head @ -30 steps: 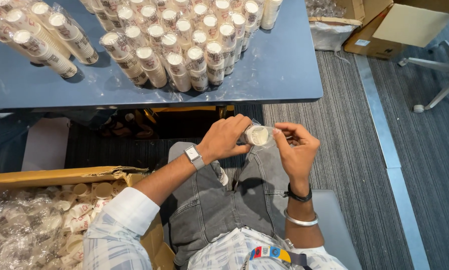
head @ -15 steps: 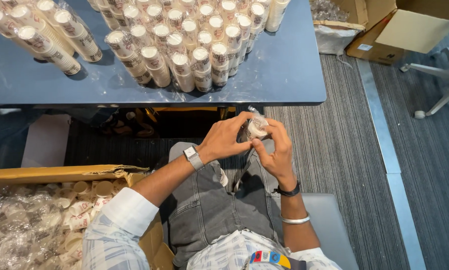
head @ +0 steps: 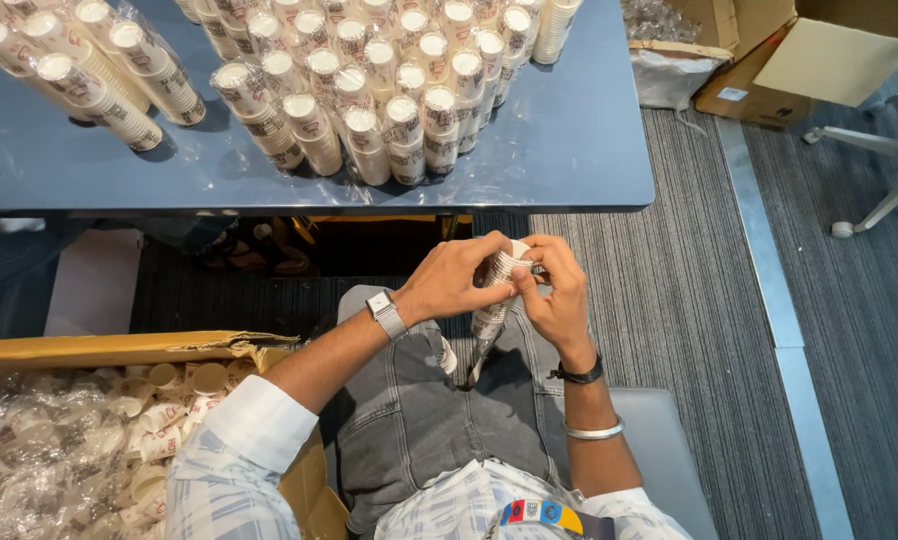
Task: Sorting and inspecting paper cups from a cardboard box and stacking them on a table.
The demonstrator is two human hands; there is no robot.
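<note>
I sit at a blue table and hold a short stack of small paper cups in clear plastic wrap over my lap. My left hand grips the stack from the left, fingers curled round its top. My right hand closes on it from the right, thumb and fingers pinching the wrap near the top. A loose tail of plastic hangs down from the stack toward my knees. Both wrists wear bands, and a watch sits on the left one.
Many wrapped stacks of paper cups lie in rows on the blue table. An open cardboard box at my left holds several loose cups and plastic. More cardboard boxes stand on the carpet at the far right.
The stack turned from mouth-up to lying on its side between my hands. My right hand went from open beside it to closed round it, and both hands rose slightly toward the table.
</note>
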